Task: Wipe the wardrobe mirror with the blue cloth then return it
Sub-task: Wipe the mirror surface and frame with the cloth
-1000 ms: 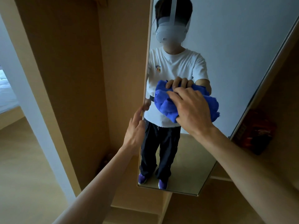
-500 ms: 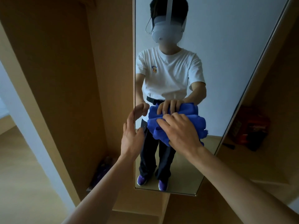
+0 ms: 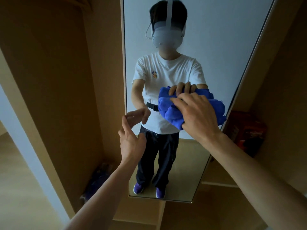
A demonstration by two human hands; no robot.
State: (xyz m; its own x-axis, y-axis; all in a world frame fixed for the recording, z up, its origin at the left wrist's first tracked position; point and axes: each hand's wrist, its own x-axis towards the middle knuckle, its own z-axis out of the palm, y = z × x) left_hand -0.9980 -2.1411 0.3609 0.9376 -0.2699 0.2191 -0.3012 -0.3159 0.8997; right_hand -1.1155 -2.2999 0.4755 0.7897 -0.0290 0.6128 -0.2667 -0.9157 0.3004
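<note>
Blue cloth (image 3: pixel 172 112) sits bunched against the wardrobe mirror (image 3: pixel 216 47) at the right of centre of the frame, pressed to the glass under the right hand (image 3: pixel 197 113). That hand lies flat over the crumpled fabric, fingers spread across its top and palm bearing on it, with the forearm running down to the lower right corner. Part of the cloth bulges out to the left of the fingers and a ragged edge shows past the hand on the right, close to the mirror's slanting right edge.

The left hand (image 3: pixel 131 140) is at the mirror's left edge, a little below the cloth and well apart from it. Its fingers are loosely extended and parted, the fingertips touching or nearly touching the edge of the glass; it holds nothing.

The mirror stands tall and narrow between tan wooden wardrobe panels (image 3: pixel 58 80). In the glass appears the person's reflection: a white T-shirt, dark trousers, purple shoes and a head-worn device. To the right of the mirror a red and dark object (image 3: pixel 245 131) rests on a shelf; in the lower left a dim purple bundle (image 3: pixel 98 180) lies on the wardrobe floor.
</note>
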